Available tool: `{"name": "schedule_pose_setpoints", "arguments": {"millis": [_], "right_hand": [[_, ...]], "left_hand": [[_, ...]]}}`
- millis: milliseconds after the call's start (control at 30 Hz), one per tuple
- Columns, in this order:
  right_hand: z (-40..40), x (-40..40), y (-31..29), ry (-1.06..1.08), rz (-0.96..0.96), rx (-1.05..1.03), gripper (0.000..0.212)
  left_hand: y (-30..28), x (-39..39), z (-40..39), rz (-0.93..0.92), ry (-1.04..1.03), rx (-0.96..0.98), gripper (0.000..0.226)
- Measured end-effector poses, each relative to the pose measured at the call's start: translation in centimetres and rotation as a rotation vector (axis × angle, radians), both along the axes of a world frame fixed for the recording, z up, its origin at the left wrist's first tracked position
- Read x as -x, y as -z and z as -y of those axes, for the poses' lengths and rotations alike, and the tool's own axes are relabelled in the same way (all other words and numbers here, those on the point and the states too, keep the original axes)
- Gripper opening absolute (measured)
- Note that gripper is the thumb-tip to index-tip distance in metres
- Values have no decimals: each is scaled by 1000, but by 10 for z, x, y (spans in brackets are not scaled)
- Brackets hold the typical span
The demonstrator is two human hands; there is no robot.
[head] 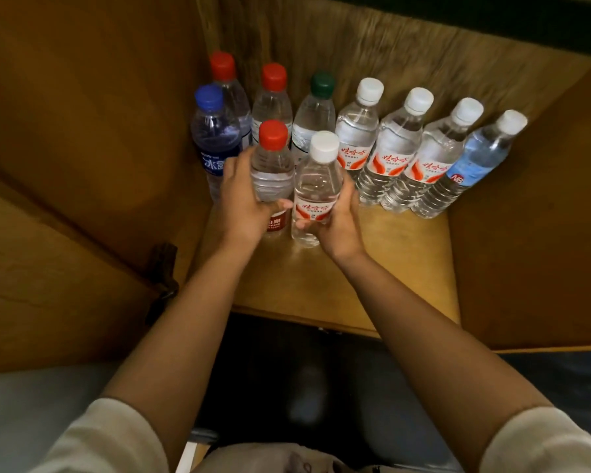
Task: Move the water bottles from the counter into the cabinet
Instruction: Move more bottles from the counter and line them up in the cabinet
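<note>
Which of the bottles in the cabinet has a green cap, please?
The green-capped bottle stands in the back row, third from the left, between a red-capped bottle and a white-capped bottle.

The blue bottle [215, 145] reads "冰"; the pale-blue label [464, 174] reads "NB". The white-capped bottles' [357, 131] red script is unclear.
</note>
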State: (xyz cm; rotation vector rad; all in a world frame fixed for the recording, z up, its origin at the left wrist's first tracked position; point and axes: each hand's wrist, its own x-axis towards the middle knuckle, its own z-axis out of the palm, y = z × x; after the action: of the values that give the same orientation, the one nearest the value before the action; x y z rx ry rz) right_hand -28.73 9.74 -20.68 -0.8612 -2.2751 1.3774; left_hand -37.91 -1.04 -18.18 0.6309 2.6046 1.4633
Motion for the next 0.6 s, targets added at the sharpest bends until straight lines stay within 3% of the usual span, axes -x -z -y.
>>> {"name": "schedule_pose_setpoints", "arguments": {"millis": [133,267,467,600], "right_hand": [[-3,14,-4,55,114,-115,109],[-4,27,-7,118,160,-156,108],[-5,39,-13,145,223,-201,105],[-7,40,-16,133,239,-193,103]], "left_hand": [[6,-3,-7,-87,-105,-12,88],[10,0,-14,-173,-204,115,85],[10,-2,-26,-127,-281,120,83],[8,-4,-23,-108,-225,113,84]]}}
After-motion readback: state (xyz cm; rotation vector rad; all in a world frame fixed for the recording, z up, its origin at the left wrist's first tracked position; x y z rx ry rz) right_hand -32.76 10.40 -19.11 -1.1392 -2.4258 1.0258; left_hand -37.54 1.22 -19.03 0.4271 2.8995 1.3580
